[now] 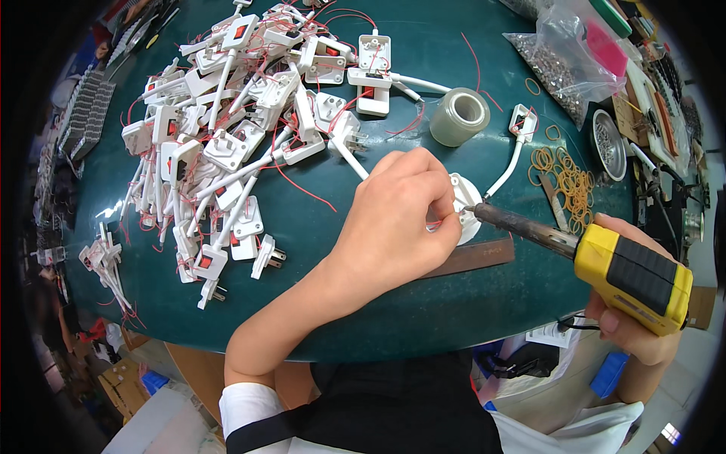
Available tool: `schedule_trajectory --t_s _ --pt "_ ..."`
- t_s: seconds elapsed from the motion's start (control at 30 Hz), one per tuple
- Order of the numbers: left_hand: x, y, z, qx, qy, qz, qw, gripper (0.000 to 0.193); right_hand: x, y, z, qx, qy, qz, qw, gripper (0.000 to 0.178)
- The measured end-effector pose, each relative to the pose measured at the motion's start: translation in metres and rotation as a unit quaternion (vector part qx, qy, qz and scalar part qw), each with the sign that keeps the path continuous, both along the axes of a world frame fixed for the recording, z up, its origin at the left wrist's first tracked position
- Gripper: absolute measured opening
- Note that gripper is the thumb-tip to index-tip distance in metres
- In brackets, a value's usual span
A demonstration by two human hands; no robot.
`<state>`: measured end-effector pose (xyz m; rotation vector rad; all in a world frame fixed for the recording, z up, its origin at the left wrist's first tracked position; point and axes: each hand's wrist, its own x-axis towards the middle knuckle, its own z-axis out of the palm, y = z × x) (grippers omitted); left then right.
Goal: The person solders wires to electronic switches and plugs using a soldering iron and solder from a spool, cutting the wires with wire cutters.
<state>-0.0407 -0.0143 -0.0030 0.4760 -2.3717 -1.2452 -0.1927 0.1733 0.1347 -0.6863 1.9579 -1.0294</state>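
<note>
My right hand (643,337) is wrapped around a yellow and black soldering gun (631,276). Its dark tip reaches left onto a round white plastic housing (470,229), which lies in front of my left hand. My left hand (404,216) is closed in a pinch at the housing's near left side. A bit of red wire shows by those fingertips, but what they grip is hidden. From beside the housing a white cable (508,168) runs up to a small white switch box (522,121). A flat brown bar (480,256) lies just below the housing.
A large heap of white plug and switch parts (227,136) with red wires covers the table's left. Beyond my left hand stands a tape roll (460,117). Rubber bands (571,189), a metal bowl (609,144) and a bag of small metal parts (552,64) lie right.
</note>
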Motion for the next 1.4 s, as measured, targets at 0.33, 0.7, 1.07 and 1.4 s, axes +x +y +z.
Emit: schedule_trajectory --t_s 0.33,0.7,1.07,1.4 --pt "0.002 -0.006 0.002 0.02 -0.01 -0.034 0.999 0.008 0.003 -0.003 0.001 -0.005 0.002 -0.025 1.0 0.086" --pt "0.003 -0.016 0.004 0.007 -0.014 -0.079 0.997 0.005 0.004 -0.006 0.001 -0.009 0.006 -0.009 1.0 0.085" --pt "0.004 -0.015 0.005 0.0 -0.022 -0.068 0.997 0.004 0.01 -0.003 0.001 -0.03 0.002 -0.069 0.997 0.09" --pt "0.005 -0.014 0.005 0.002 0.001 -0.076 0.997 0.005 0.017 -0.002 0.001 -0.036 -0.009 -0.08 0.996 0.09"
